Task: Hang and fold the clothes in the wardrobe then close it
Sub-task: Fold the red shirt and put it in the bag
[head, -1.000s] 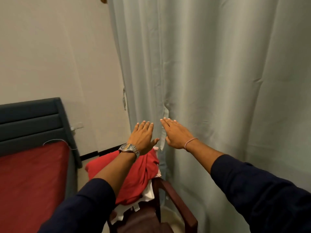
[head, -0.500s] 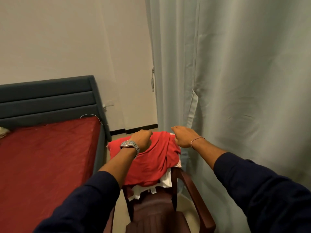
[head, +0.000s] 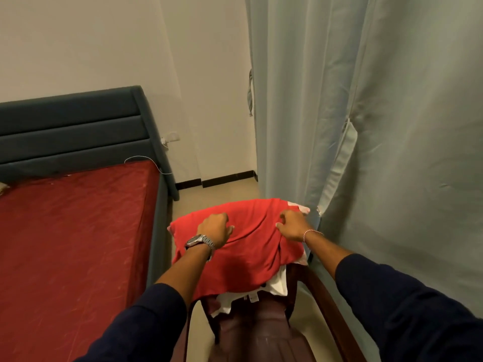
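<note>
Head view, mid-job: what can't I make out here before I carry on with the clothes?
- Wardrobe: none shows; the grey curtain hides whatever lies behind it.
- Pile under the red garment: only white edges peek out, so the count and type are unclear.
- Chair: seat and legs cut off by the bottom edge.
- Left hand and right hand grip: fingertips buried in red folds.

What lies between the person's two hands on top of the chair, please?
In the head view, only a bare stretch of the red garment spans between the left hand and the right hand, both gripping it.
</note>
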